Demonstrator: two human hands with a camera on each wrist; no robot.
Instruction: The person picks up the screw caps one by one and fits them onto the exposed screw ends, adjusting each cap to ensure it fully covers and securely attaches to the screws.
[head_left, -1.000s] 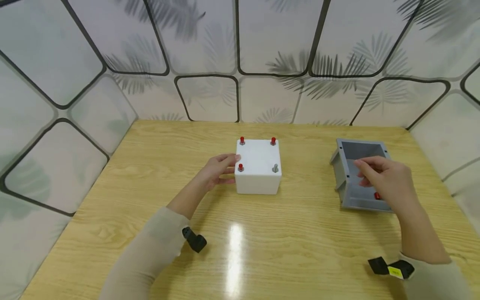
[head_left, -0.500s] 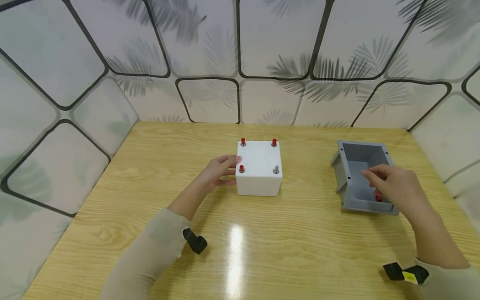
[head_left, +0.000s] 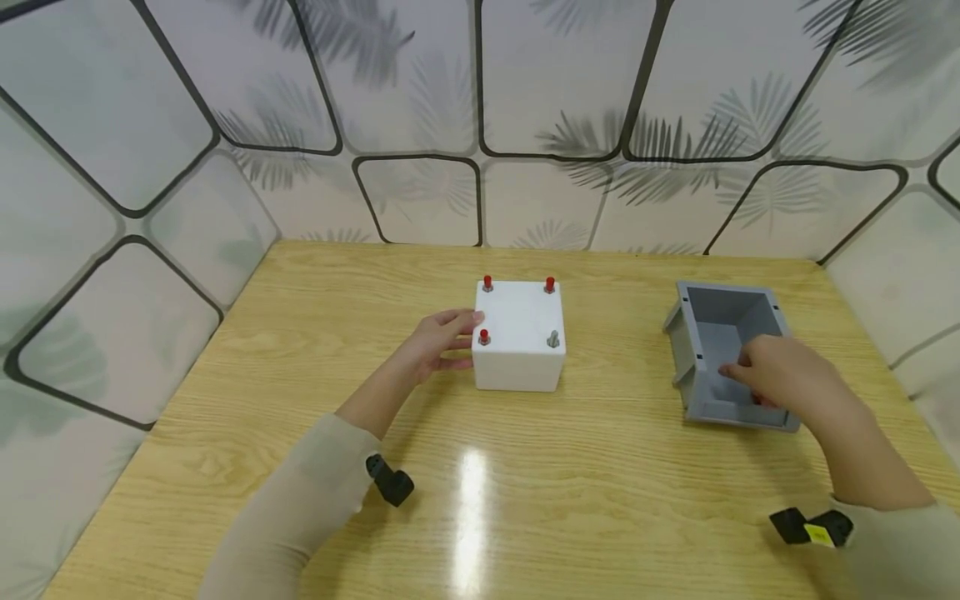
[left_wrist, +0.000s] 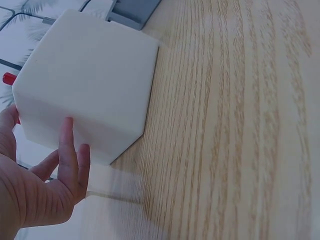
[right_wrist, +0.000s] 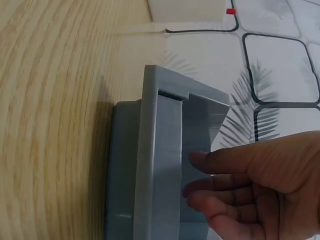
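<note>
A white box [head_left: 517, 371] stands on the table with four upright posts at its top corners. Red caps [head_left: 551, 285] cover three posts; the near right one is a bare metal bolt [head_left: 553, 340]. My left hand [head_left: 438, 343] touches the box's left side with extended fingers, its thumb on the top edge. To the right, my right hand [head_left: 787, 379] reaches down into a grey bin [head_left: 697, 400]. In the right wrist view its thumb and fingers [right_wrist: 207, 202] are bent and apart, with nothing visible between them. The hand hides part of the bin's floor.
The wooden table [head_left: 360, 292] meets a patterned backdrop [head_left: 420, 200] at its back and sides. A stretch of table separates the white box from the bin. Black cameras [head_left: 390, 480] sit on both wrists.
My right hand has moved right and down into the bin, from above its middle. The red piece seen earlier on the bin's floor is now behind the hand. My left hand stays put.
</note>
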